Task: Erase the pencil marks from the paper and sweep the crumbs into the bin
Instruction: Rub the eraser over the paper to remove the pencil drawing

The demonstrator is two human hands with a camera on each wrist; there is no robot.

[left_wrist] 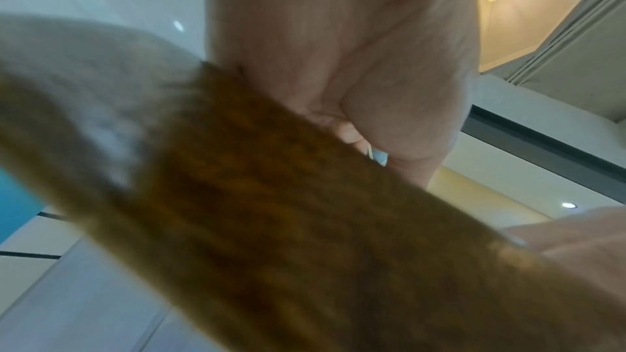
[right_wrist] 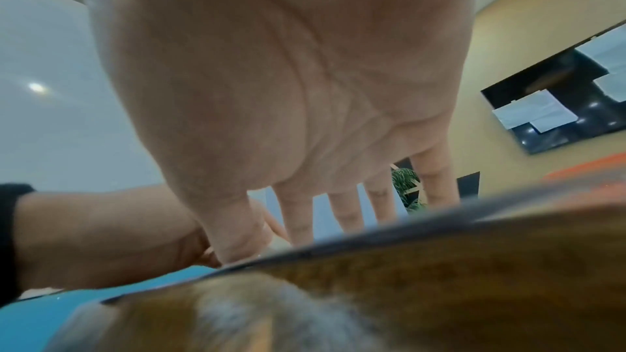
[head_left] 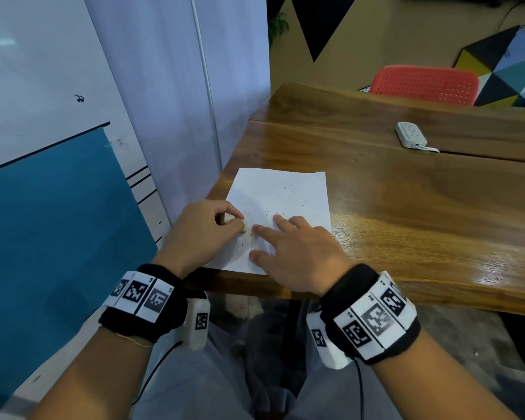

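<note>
A white sheet of paper (head_left: 285, 195) lies near the corner of the wooden table (head_left: 406, 207), with small dark crumbs and faint pencil marks scattered over it. My left hand (head_left: 212, 225) pinches a small white eraser (head_left: 245, 226) against the paper's left part. My right hand (head_left: 291, 250) lies flat with spread straight fingers (right_wrist: 342, 210) on the paper's near half, holding it down. In the left wrist view my curled left hand (left_wrist: 355, 76) shows above the blurred table edge. No bin is in view.
A white power strip (head_left: 411, 134) lies on the table's far side. A red chair (head_left: 425, 84) stands behind the table. A white and blue wall (head_left: 58, 177) is close on the left. The table edge (head_left: 376, 292) runs just in front of my wrists.
</note>
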